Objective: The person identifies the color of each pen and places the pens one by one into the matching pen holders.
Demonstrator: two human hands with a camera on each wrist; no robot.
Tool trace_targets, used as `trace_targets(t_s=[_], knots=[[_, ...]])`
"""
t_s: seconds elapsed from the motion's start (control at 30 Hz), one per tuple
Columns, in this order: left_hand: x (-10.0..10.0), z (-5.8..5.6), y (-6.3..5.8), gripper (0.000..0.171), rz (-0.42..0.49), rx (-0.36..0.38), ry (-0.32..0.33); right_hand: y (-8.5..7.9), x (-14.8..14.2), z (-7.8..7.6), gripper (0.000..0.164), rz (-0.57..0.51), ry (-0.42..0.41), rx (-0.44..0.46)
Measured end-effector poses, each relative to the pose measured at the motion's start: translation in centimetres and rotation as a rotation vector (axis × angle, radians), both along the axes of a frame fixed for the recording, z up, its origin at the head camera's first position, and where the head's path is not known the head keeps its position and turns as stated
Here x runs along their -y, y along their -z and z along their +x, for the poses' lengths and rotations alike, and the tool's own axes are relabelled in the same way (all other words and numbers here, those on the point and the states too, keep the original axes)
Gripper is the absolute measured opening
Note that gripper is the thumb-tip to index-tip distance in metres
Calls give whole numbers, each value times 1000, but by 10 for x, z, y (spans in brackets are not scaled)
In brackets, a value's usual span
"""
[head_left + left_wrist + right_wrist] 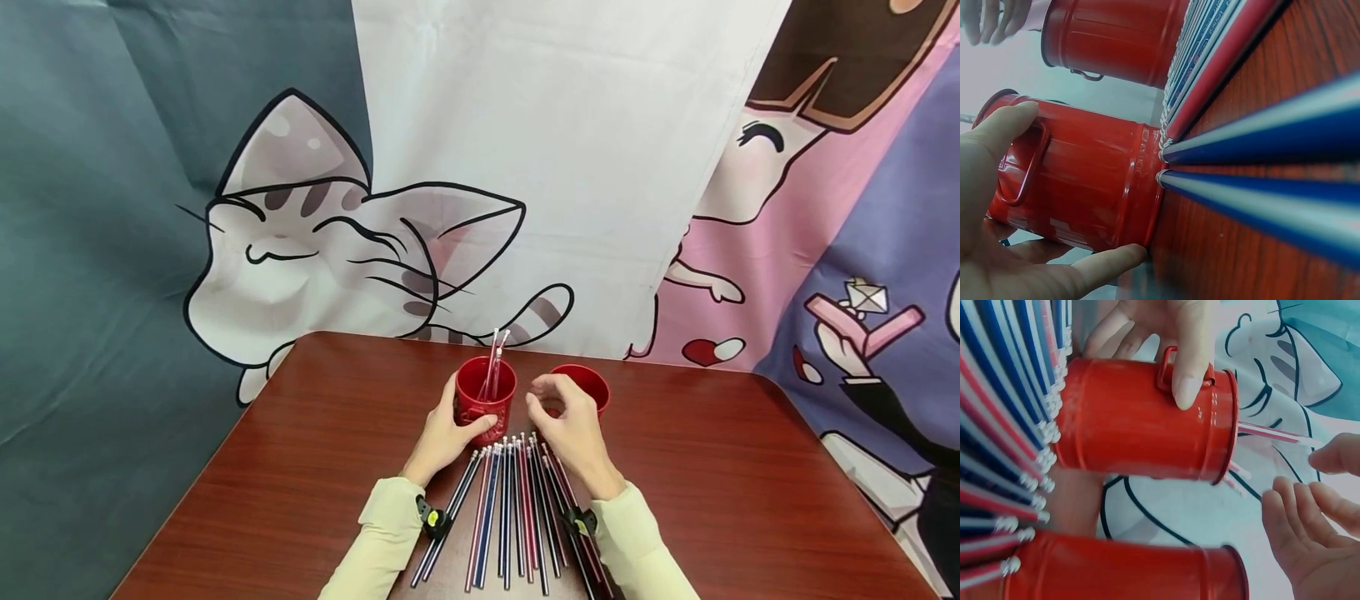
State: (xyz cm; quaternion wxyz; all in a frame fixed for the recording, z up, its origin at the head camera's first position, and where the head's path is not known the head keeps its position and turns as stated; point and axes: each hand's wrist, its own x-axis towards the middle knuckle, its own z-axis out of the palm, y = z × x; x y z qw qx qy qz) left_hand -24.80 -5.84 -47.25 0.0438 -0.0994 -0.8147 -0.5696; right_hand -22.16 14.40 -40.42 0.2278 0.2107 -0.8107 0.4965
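My left hand (441, 435) grips a red cup (501, 413) with a small wire handle, thumb across its near side and fingers around the far side. Three pale-tipped pencils (496, 363) stand inside it, leaning. My right hand (576, 427) hovers with bent fingers in front of a second red cup (589, 378). In the right wrist view, that hand (1319, 534) has thumb and fingers apart, with nothing visible between them. A pencil end (1285, 434) from the gripped cup points close to its thumb. Whether they touch, I cannot tell.
Several striped pencils (504, 508) in blue, red, black and silver lie fanned on the brown table (315, 467), their white-tipped ends toward the cups. Both forearms flank them. A printed cloth (570, 150) hangs behind the table's far edge.
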Motion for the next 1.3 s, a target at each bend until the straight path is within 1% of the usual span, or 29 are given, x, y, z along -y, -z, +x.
trace_targets(t_s=[0.07, 0.13, 0.3, 0.5, 0.67, 0.8, 1.03, 1.2, 1.3], knots=[[0, 0, 0, 88, -4, 0, -2, 1, -7, 7, 14, 17, 9, 29], [0, 0, 1, 87, -3, 3, -3, 4, -13, 13, 14, 59, 17, 61], [0, -1, 2, 87, 7, 8, -1, 12, -26, 23, 14, 181, 48, 203], [0, -1, 2, 88, 12, 16, 3, 25, -37, 26, 14, 318, 105, 402], [0, 0, 2, 88, 14, 22, 7, 35, -41, 27, 13, 445, 120, 509], [0, 0, 2, 89, 14, 20, 4, 43, -41, 28, 14, 502, 124, 552], [1, -2, 3, 88, 4, -29, 9, 50, -41, 26, 17, 557, 205, 549], [1, -2, 3, 88, 3, -12, -1, 51, -40, 26, 17, 572, 209, 558], [1, -2, 3, 88, 5, 2, 1, 51, -39, 27, 17, 580, 205, 545]])
